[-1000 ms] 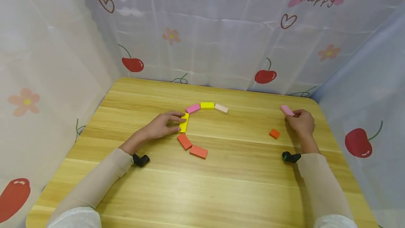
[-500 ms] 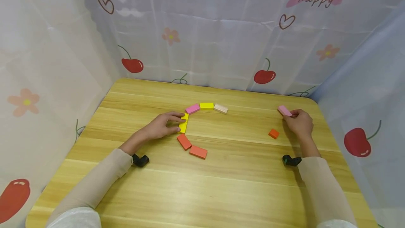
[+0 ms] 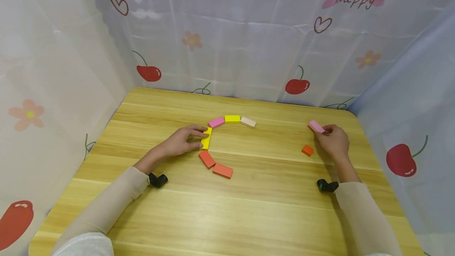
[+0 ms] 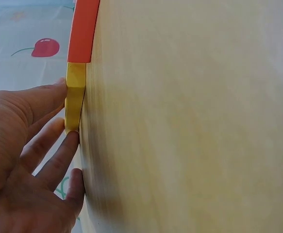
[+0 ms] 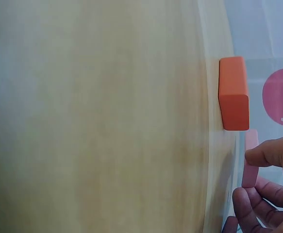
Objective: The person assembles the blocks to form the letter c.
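In the head view, my left hand [image 3: 180,142] holds a yellow block [image 3: 207,142] lying flat on the table, thumb toward its near end and fingertips toward its far end. The left wrist view shows the same yellow block [image 4: 75,92] meeting a red block [image 4: 83,31]. Over at the right, a light pink block [image 3: 316,126] is pinched between the thumb and fingers of my right hand [image 3: 334,141]. Seen from the right wrist, this pink block [image 5: 250,170] is just beyond an orange block [image 5: 234,94], which lies on the table left of my right hand.
Past the held yellow block, a pink block [image 3: 216,122], another yellow block [image 3: 232,119] and a pale wood block [image 3: 248,121] continue a curve. Two red blocks [image 3: 222,170] extend it toward me. The wooden table [image 3: 227,216] ends at a printed curtain [image 3: 241,50].
My right hand has shifted a little left with the pink block, which has turned slightly. The left hand and the curved row stay in place.
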A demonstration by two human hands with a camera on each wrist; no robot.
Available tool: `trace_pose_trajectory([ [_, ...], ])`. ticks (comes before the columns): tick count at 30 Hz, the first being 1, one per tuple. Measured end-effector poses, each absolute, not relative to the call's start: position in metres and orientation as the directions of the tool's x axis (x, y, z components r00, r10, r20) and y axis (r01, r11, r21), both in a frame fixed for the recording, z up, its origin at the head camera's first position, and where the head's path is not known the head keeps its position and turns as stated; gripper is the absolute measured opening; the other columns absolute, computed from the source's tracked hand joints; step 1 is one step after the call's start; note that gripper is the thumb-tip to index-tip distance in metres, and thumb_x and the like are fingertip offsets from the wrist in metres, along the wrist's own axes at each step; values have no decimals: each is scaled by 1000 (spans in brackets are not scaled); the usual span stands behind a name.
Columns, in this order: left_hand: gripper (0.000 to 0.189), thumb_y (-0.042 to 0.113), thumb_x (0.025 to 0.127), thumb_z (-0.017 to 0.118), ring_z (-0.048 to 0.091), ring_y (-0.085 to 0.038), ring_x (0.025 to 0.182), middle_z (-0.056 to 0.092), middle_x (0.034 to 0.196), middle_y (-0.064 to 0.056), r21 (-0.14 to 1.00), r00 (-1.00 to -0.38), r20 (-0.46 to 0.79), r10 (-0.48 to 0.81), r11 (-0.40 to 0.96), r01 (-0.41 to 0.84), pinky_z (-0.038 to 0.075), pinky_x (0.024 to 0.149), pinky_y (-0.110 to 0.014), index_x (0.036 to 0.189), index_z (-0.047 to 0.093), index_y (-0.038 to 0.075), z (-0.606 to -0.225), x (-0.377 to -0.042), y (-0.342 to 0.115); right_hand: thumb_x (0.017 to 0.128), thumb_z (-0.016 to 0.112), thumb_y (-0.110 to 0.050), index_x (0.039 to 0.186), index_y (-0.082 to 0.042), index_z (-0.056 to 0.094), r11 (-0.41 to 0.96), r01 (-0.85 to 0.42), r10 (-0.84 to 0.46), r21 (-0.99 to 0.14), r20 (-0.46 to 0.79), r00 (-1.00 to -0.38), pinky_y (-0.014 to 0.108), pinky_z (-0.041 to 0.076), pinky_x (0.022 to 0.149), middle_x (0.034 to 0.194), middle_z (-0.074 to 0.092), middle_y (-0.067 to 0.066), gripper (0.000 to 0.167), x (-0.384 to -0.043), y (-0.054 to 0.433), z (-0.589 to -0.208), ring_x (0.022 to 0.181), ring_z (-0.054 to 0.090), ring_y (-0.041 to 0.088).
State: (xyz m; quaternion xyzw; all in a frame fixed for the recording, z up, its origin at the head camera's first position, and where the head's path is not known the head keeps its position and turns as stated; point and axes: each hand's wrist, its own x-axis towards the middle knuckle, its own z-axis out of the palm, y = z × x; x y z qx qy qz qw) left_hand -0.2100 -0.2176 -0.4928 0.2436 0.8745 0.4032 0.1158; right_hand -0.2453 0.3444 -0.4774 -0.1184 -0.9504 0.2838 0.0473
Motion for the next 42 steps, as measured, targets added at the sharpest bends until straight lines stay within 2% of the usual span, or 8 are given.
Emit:
trace_pose_trajectory([
  [3,42,23,103,75,43,-33,158,54,164,-3,763,-855,-5,518,555,332,36,131,-56,144,71,14,-494,-210,-218,102,66,-41,139,4,64,813,189,237,-550,16,-971,58,47,98,130,70,28,58,-242,343,-477,118,64,46],
  [7,42,23,103,75,44,-32,158,54,164,-2,761,-855,-6,519,557,333,36,132,-56,144,71,15,-493,-210,-218,102,67,-42,139,5,63,812,179,222,-555,11,-975,60,47,98,129,70,29,60,-238,340,-476,117,64,46],
  [13,42,23,103,75,43,-33,158,54,164,-2,762,-853,-8,521,555,332,36,132,-57,144,71,15,-494,-210,-218,102,69,-40,137,4,65,812,152,204,-564,30,-979,54,48,94,126,71,27,56,-235,335,-476,114,65,44],
  [24,43,24,104,75,43,-33,158,54,165,-3,754,-851,-3,526,560,343,36,131,-57,145,70,15,-492,-211,-218,101,71,-39,134,3,66,791,132,191,-597,36,-981,33,45,84,123,71,25,54,-230,327,-476,109,67,38],
  [32,41,23,104,74,44,-33,158,54,164,-2,751,-853,-8,522,566,340,37,131,-56,144,71,15,-493,-211,-218,101,72,-36,134,1,67,783,89,148,-615,46,-988,31,49,85,123,72,25,50,-223,316,-473,109,70,38],
  [42,41,22,103,75,44,-33,158,54,164,-3,758,-855,-8,519,560,334,36,131,-56,144,71,14,-491,-210,-218,100,73,-30,134,2,68,791,42,92,-610,51,-994,37,52,88,121,72,25,47,-215,305,-469,110,70,39],
])
